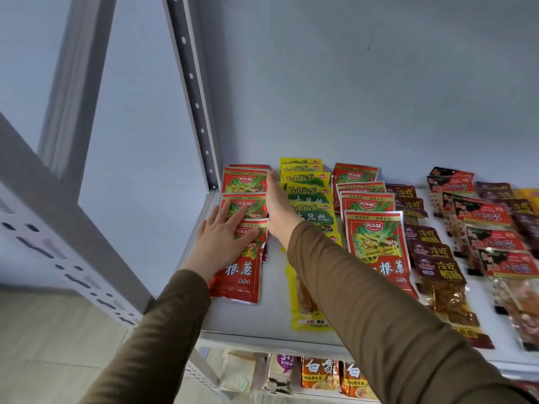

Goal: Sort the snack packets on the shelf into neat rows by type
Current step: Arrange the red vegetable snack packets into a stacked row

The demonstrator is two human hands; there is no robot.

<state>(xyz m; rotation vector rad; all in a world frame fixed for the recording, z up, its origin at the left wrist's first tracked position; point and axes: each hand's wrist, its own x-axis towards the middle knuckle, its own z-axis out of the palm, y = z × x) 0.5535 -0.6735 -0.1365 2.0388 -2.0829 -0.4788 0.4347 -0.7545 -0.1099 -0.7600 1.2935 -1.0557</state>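
At the frame's left edge stands a grey upright (73, 217) of the rack. The left hand (221, 240) lies flat, fingers spread wide, pressing on the red packets (243, 258) in the left row on the shelf (248, 319). The right hand (277, 202), fingers straight, rests edge-on between that row and the yellow packets (306, 193) at centre. Further right lie a second red row (370, 228), then dark brown packets (437, 266), then more red-and-brown packets (495, 243) at the right edge.
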